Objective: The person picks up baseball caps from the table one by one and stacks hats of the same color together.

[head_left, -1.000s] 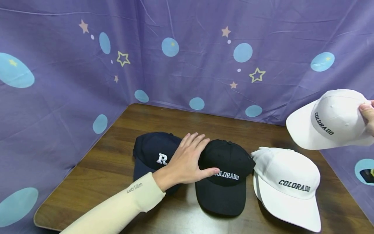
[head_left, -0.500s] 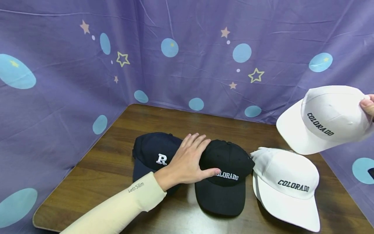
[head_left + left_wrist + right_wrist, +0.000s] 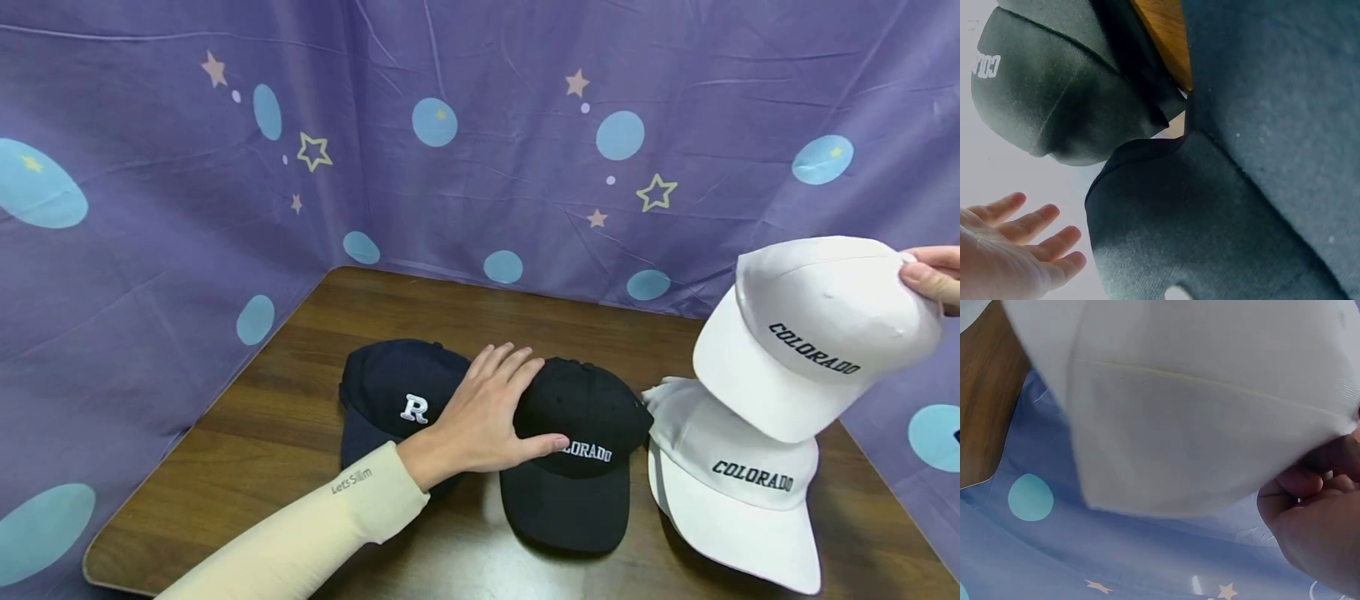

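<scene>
My right hand pinches the crown of a white cap marked COLORADO, held tilted in the air with its brim down and left. In the right wrist view the curled fingers grip the edge of that cap's fabric. Below it, another white COLORADO cap sits on the table, its upper crown partly covered from view. My left hand, fingers straight and spread, is over the gap between a navy cap with an R and a black COLORADO cap. Whether it touches either cap I cannot tell.
The caps stand in a row on a brown wooden table with rounded corners. A purple cloth with blue dots and stars hangs behind and along the sides. The table's right edge runs just beyond the white caps.
My right hand has brought the white cap left and down, from the right side to just over the other white cap, tilting it more. The left hand has hardly moved.
</scene>
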The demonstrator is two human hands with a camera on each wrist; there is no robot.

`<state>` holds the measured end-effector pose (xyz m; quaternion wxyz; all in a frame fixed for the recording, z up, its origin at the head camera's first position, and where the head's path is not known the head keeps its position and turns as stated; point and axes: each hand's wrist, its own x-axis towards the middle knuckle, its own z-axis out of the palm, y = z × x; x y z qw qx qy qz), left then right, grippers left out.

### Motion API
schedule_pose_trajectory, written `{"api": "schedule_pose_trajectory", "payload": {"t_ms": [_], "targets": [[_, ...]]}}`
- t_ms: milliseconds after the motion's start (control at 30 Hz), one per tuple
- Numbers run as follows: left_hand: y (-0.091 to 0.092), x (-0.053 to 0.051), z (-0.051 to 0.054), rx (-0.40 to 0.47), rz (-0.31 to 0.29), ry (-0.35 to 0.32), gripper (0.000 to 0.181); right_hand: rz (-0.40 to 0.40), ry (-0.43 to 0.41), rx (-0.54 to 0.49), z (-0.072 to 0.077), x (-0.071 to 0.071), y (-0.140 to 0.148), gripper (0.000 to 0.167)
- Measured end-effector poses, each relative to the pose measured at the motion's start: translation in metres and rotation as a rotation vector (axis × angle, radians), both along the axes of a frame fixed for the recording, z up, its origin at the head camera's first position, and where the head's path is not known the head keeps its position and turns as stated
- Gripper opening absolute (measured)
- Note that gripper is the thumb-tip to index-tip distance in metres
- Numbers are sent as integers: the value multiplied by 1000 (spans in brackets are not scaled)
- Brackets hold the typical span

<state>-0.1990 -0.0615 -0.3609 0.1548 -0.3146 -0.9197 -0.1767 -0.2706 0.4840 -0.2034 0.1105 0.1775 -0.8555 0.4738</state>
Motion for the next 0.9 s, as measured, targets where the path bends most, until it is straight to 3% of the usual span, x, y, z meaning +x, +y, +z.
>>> {"api": "schedule_pose_trajectory", "payload": {"t_ms": [100, 200, 367, 567, 800, 900], "targets": [[0, 0, 0, -1, 1, -3, 99, -10, -15, 43, 2, 7, -7, 54], [-1, 0, -1, -5, 4, -1, 99, 31, -25, -14, -1, 14, -17, 53], [-1, 0, 0, -4, 0, 0, 100, 29, -36, 30, -5, 25, -36, 51], [-1, 0, -1, 0, -2, 3, 100, -57, -132, 205, -11, 34, -55, 46], [-2, 0, -2, -1, -11, 8, 100, -67, -275, 273, -22, 40, -66, 40], [-2, 0, -2, -2, -6, 9, 100, -67, -335, 342, -26, 38, -69, 28]]}}
